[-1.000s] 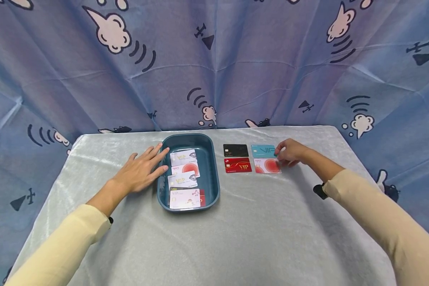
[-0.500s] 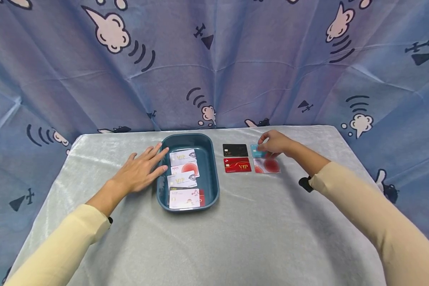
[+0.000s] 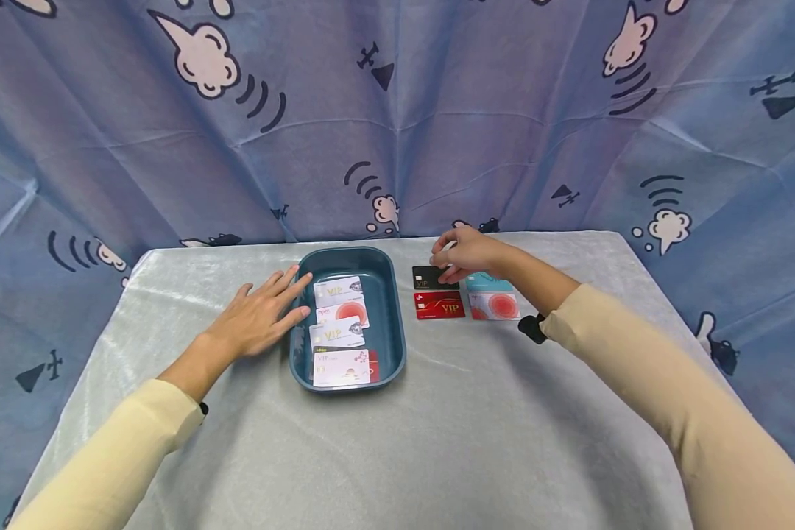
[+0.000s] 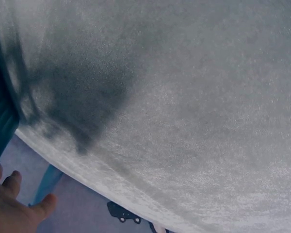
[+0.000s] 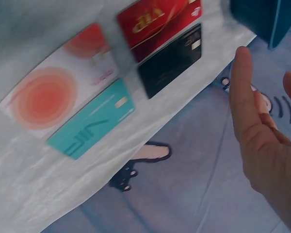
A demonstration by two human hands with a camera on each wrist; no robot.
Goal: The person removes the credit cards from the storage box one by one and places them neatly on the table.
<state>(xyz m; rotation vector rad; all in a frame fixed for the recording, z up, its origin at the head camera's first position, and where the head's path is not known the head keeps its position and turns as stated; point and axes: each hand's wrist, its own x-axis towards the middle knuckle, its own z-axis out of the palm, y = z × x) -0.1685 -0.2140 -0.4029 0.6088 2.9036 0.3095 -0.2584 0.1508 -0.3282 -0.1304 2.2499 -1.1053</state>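
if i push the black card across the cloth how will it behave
The black card looks thin and straight-edged, so probably stiff and light. Lying flat on pale cloth, it would likely slide, not roll or tip.

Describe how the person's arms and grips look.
The left sleeve and right sleeve are plain pale cream, with a small black piece at the left's end, a larger black piece at the right's. The left grip and right grip are ungloved.

1. Near the tabletop's [image 3: 371, 464] far edge stood a tray [image 3: 387, 331], cards [image 3: 337, 333] overlapping inside.
2. Four loose cards [image 3: 440, 306] lay right of it, in two rows.
3. The left hand [image 3: 261, 315] was at the tray's left rim; the right hand [image 3: 472, 252], over the far row.
4. A curtain [image 3: 464, 147] hung behind.
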